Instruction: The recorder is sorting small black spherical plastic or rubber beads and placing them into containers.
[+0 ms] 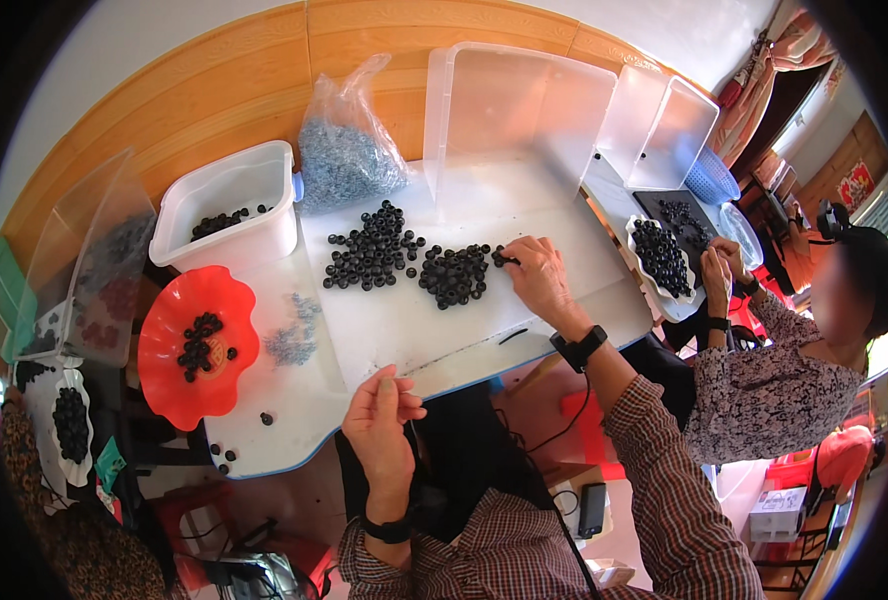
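Black beads (452, 280) lie right of the red bowl (166, 320). Your right hand (539, 282) touches them, seemingly picking; your left hand (379, 418) is curled. Neither grip's closure or hold can be told. Next, probably: isolate one bead.

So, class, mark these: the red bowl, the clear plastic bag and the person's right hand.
Red bowl (206, 398): head view, bare lower wall.
Clear plastic bag (349, 160): head view, its filled middle.
Right hand (542, 279): head view, back of the hand.

Right hand (541, 283) at black beads (452, 279) on a white table (389, 332)
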Action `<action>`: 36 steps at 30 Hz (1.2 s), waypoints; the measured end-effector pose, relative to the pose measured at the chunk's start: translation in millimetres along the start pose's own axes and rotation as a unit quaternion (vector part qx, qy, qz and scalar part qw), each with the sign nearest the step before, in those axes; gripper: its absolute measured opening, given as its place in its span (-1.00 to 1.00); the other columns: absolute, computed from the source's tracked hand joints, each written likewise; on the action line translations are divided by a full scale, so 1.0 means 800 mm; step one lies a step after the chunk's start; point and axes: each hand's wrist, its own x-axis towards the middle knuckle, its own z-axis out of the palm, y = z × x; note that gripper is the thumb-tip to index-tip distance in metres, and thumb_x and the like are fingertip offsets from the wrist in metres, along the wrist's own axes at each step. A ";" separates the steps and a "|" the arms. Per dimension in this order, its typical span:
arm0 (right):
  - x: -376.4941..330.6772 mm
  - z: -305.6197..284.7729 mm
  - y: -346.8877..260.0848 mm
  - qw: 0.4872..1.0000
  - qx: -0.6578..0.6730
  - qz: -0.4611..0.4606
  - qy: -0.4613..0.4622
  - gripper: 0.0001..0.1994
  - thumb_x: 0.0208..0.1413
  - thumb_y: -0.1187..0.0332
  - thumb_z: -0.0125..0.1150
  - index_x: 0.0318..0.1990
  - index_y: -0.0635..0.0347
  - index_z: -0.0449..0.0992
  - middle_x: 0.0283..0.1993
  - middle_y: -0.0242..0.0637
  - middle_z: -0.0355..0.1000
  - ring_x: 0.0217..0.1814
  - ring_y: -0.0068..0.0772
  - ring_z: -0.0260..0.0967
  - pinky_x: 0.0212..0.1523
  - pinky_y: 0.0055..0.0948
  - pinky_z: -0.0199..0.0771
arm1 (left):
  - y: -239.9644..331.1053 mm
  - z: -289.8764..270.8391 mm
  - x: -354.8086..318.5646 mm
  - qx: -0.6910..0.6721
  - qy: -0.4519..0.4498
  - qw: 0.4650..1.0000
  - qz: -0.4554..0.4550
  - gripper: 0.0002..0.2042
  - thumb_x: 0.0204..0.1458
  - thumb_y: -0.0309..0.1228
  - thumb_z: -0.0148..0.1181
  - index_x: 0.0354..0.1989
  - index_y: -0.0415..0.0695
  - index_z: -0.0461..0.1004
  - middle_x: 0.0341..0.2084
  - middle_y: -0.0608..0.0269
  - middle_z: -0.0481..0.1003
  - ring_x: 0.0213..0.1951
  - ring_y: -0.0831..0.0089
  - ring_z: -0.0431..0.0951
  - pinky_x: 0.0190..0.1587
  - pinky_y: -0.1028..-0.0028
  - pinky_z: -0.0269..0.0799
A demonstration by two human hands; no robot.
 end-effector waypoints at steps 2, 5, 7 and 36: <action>0.000 -0.001 0.016 1.000 -0.007 0.030 -0.005 -0.80 -0.06 0.52 0.22 -0.23 0.11 0.59 -0.12 -0.35 0.46 0.01 -0.18 0.30 0.04 -0.21 0.29 | -0.007 0.003 -0.002 0.011 -0.019 1.000 -0.014 -0.80 0.22 -0.46 0.03 -0.08 -0.30 0.47 -0.39 0.16 0.54 -0.49 0.55 0.51 -0.47 0.59 0.50; -0.002 -0.005 0.029 0.999 0.014 0.049 0.004 -0.82 -0.09 0.54 0.24 -0.27 0.15 0.59 -0.16 -0.31 0.48 -0.04 -0.16 0.32 0.03 -0.22 0.30 | -0.011 0.005 -0.003 0.014 -0.024 0.999 -0.019 -0.80 0.22 -0.46 0.03 -0.09 -0.30 0.48 -0.38 0.15 0.55 -0.49 0.55 0.52 -0.46 0.59 0.51; -0.003 -0.004 0.034 0.995 0.075 0.058 0.016 -0.84 -0.09 0.53 0.25 -0.30 0.19 0.59 -0.20 -0.26 0.48 -0.11 -0.14 0.36 -0.03 -0.26 0.36 | -0.014 0.004 -0.002 0.018 -0.023 0.999 -0.022 -0.80 0.22 -0.46 0.03 -0.09 -0.30 0.48 -0.38 0.15 0.55 -0.49 0.55 0.52 -0.47 0.59 0.51; -0.007 0.002 0.012 0.999 0.021 -0.046 0.011 -0.89 -0.07 0.54 0.22 -0.34 0.21 0.56 -0.21 -0.29 0.47 -0.05 -0.18 0.34 0.06 -0.25 0.29 | -0.024 -0.008 0.005 0.017 -0.028 0.999 -0.034 -0.80 0.22 -0.47 0.04 -0.08 -0.30 0.48 -0.38 0.13 0.55 -0.49 0.54 0.53 -0.47 0.59 0.53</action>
